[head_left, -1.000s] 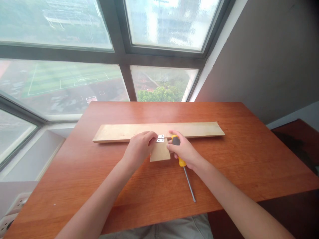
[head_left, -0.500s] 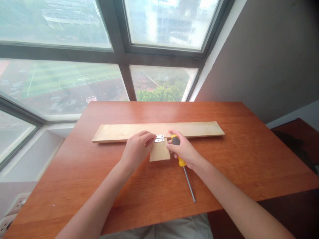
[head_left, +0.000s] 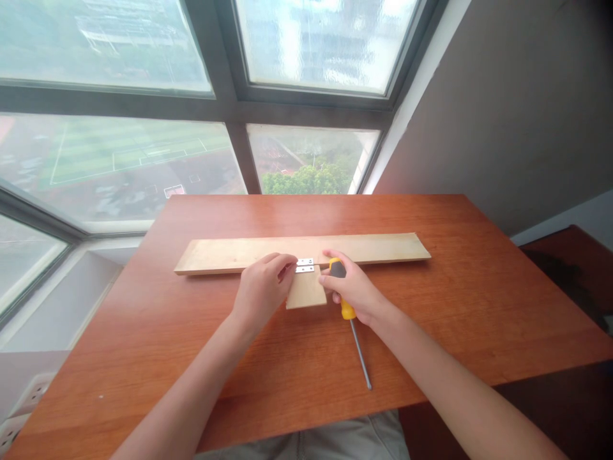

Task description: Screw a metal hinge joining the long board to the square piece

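Observation:
A small metal hinge [head_left: 304,266] with several holes lies across the joint between a long pale wooden board [head_left: 364,248] and a short wooden piece [head_left: 305,295]. My left hand [head_left: 265,282] is closed, its fingertips pinching at the hinge's left end; the thumb is partly hidden. My right hand [head_left: 355,286] wraps round the yellow and black handle of a screwdriver [head_left: 348,311]. Its metal shaft points back towards me, away from the hinge. The right thumb and fingers are close to the right edge of the short piece.
The boards lie on a reddish-brown wooden table [head_left: 158,332], whose near edge is just before my lap. Grey-framed windows [head_left: 234,110] stand behind it. A grey wall [head_left: 502,121] rises on the right, and wall sockets [head_left: 36,395] are at the lower left.
Almost nothing differs. The screwdriver's tip has swung slightly to the left, and the whole view has shifted a little. Both hands keep their grips.

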{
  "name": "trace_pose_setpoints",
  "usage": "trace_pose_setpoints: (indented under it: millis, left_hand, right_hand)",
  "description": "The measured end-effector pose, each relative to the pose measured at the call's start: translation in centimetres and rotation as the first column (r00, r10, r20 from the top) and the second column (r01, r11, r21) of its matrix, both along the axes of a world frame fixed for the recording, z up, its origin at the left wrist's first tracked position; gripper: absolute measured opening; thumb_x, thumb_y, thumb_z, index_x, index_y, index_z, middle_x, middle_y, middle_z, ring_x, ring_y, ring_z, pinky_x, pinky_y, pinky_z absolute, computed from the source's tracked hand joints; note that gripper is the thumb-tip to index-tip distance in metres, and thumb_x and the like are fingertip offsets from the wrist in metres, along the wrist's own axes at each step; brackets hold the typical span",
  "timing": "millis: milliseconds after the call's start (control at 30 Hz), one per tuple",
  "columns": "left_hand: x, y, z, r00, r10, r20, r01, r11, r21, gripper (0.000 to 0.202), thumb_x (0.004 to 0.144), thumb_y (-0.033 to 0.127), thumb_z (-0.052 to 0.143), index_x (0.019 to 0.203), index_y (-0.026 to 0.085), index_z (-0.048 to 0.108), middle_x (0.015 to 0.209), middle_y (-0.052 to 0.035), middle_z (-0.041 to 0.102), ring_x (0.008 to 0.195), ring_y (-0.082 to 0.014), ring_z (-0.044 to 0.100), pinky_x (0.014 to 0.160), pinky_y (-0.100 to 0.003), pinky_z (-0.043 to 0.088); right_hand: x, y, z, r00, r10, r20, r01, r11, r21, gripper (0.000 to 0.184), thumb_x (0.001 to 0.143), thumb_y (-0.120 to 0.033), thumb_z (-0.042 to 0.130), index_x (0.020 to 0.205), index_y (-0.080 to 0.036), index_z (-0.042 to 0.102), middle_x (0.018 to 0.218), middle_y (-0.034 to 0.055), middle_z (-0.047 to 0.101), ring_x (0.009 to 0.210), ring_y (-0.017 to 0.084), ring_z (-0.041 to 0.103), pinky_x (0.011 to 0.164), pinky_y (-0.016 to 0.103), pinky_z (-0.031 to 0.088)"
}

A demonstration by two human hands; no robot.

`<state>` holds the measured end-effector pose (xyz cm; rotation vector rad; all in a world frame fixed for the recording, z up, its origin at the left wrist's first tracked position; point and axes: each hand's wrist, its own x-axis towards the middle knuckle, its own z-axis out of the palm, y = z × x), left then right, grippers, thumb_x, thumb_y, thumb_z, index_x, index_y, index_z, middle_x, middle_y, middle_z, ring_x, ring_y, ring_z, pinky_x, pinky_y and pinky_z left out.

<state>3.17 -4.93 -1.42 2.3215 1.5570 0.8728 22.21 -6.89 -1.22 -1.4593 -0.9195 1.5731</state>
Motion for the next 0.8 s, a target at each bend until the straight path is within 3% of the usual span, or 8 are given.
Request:
trace_pose_setpoints:
  millis: [267, 533, 700, 800]
  left_hand:
    - [-0.6, 0.5, -0.3, 0.994, -0.112, 0.004, 0.112, 0.993, -0.028, 0.021, 0.092, 0.016, 0.05, 0.087, 0.02, 0.071, 0.086, -0.0027, 0.073, 0.067, -0.0128, 0.061, 0.063, -0.023, 0.043]
    - [-0.9, 0.2, 0.0, 0.993, -0.115, 0.015, 0.115, 0.993, -0.038, 0.02, 0.089, 0.016, 0.054, 0.087, 0.022, 0.073, 0.087, -0.0033, 0.071, 0.063, -0.0117, 0.056, 0.061, -0.023, 0.042]
    - [-1.0, -0.2, 0.8, 0.99, -0.078, 0.116, 0.091, 0.99, -0.104, 0.021, 0.091, 0.022, 0.052, 0.098, 0.021, 0.072, 0.093, -0.0045, 0.07, 0.064, -0.012, 0.058, 0.061, -0.024, 0.045]
    - [-1.4, -0.4, 1.2, 0.992, 0.058, 0.113, -0.037, 0.983, -0.179, 0.017, 0.09, 0.028, 0.054, 0.09, 0.02, 0.069, 0.086, -0.0041, 0.071, 0.069, -0.0158, 0.062, 0.064, -0.027, 0.046]
  right_hand:
    - [0.0, 0.1, -0.3, 1.0, 0.001, -0.001, -0.001, 1.0, 0.01, 0.069, 0.071, -0.016, 0.071, 0.136, -0.023, 0.047, 0.085, -0.0019, 0.063, 0.057, 0.008, 0.054, 0.041, 0.018, 0.039]
    - [0.1, 0.1, -0.3, 1.0, 0.001, -0.011, -0.001, 1.0, 0.005, 0.071, 0.071, -0.016, 0.07, 0.137, -0.024, 0.046, 0.086, -0.0018, 0.062, 0.057, 0.008, 0.053, 0.041, 0.018, 0.039]
    - [0.1, 0.1, -0.2, 1.0, 0.002, -0.023, -0.002, 1.0, 0.0, 0.07, 0.071, -0.015, 0.07, 0.136, -0.024, 0.046, 0.086, -0.0017, 0.062, 0.055, 0.007, 0.052, 0.041, 0.018, 0.039]
    - [0.1, 0.0, -0.2, 1.0, 0.002, -0.023, -0.002, 1.0, -0.002, 0.07, 0.072, -0.015, 0.07, 0.137, -0.023, 0.046, 0.088, -0.0013, 0.062, 0.055, 0.007, 0.052, 0.041, 0.018, 0.039]
